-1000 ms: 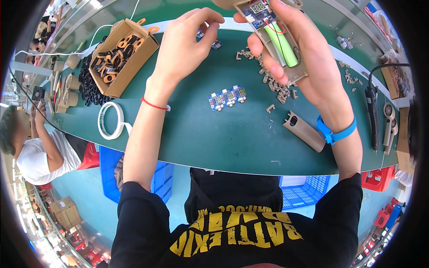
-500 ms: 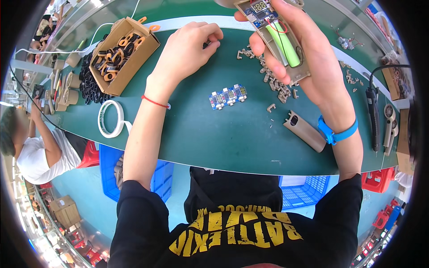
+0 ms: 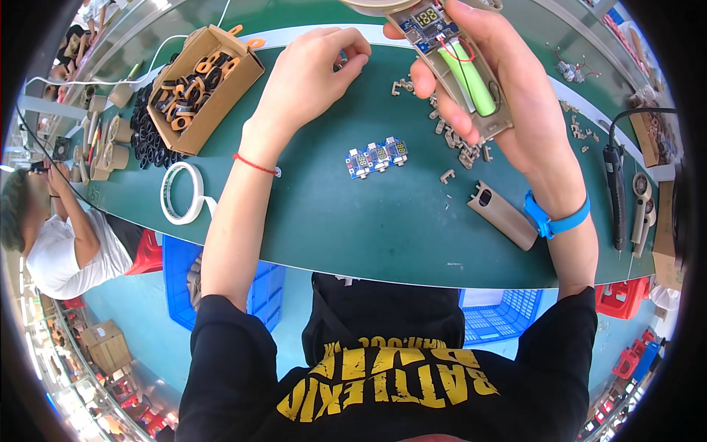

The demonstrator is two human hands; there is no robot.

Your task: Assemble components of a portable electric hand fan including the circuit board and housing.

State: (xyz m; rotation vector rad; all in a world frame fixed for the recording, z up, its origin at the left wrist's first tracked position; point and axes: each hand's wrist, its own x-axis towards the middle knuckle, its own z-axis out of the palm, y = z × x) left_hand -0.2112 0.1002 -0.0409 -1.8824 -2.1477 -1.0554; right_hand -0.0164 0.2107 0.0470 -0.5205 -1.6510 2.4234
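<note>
In my right hand (image 3: 519, 96) is an opened beige handheld fan (image 3: 495, 131), its fingers wrapped round the handle. Inside the handle lie a green battery cell (image 3: 471, 81) with a red and a black wire and a blue circuit board (image 3: 428, 28) with a small display. The fan's round head is cut off by the upper edge. My left hand (image 3: 317, 70) is closed above the table's far side, fingers curled toward the thumb. A bluish bit shows between them, too small to name. Nearer me lie several joined blue circuit boards (image 3: 377, 158) and a beige handle cover (image 3: 502, 215).
On the left, a cardboard box (image 3: 228, 103) of black and orange rings stands beside loose black rings (image 3: 151, 132) and a white tape roll (image 3: 171, 214). Small beige clips (image 3: 465, 155) lie right of centre. A corded electric screwdriver (image 3: 613, 195) rests far right. Another person (image 3: 70, 247) sits at left.
My left hand has turned slightly and its fingers have shifted, so a bluish bit shows between them. The fan in my right hand has barely moved.
</note>
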